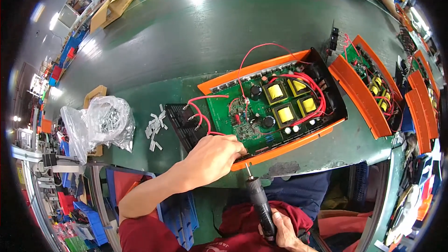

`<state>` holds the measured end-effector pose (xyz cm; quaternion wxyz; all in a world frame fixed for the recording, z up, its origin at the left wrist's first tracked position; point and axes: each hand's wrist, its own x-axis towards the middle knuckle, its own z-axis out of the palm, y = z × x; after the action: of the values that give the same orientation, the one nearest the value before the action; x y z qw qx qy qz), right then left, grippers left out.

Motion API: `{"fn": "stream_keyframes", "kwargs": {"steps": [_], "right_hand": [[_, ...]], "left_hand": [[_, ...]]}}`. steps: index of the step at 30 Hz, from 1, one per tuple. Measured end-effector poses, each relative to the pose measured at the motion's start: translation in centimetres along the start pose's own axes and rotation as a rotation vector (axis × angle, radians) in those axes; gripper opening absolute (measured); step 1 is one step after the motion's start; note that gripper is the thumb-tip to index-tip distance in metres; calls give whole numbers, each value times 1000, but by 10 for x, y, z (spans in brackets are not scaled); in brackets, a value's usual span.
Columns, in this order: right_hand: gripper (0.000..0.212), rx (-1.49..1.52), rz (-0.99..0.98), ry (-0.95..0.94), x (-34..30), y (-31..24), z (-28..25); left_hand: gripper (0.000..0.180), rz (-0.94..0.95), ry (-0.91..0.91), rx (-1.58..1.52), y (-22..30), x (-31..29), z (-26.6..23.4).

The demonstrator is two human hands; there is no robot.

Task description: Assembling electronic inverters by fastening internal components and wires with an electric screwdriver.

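An open orange-and-black case (284, 145) lies in front of me with a green circuit board (218, 113) inside. On the board sit several yellow-wrapped transformers (276, 92), and red wires (199, 111) loop over it. My left hand (210, 157) reaches to the case's near left corner, its fingers pinched against the inner side of the near wall; whatever they hold is hidden. My right hand (283, 229) is wrapped round the lower body of a black electric screwdriver (259, 197). The screwdriver's bit points up, just short of the near orange wall.
Small grey metal pieces (156, 127) lie left of the case, beside a clear plastic bag (110, 120) of similar pieces in a cardboard box (95, 94). More orange cases (358, 98) stand at the right. An open carton (114, 8) and other people are across the green table (186, 32).
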<state>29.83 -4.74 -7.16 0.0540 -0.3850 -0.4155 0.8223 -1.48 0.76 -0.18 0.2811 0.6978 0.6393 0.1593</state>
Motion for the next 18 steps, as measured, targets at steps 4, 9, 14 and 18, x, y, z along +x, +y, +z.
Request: {"fn": "stream_keyframes", "kwargs": {"steps": [4,9,14,18], "right_hand": [[61,66,53,-38,2,13,0],[74,234,139,-104,3,-7,6],[80,634,312,-240,6,-9,3],[70,-33,96,-31,-9,-22,-10]], "left_hand": [[17,-6,-15,-3,2,1,-1],[19,-6,-7,-25,3,2,-3],[20,16,-24,31,3,2,-4],[16,30,261,26,7,16,-12]]}}
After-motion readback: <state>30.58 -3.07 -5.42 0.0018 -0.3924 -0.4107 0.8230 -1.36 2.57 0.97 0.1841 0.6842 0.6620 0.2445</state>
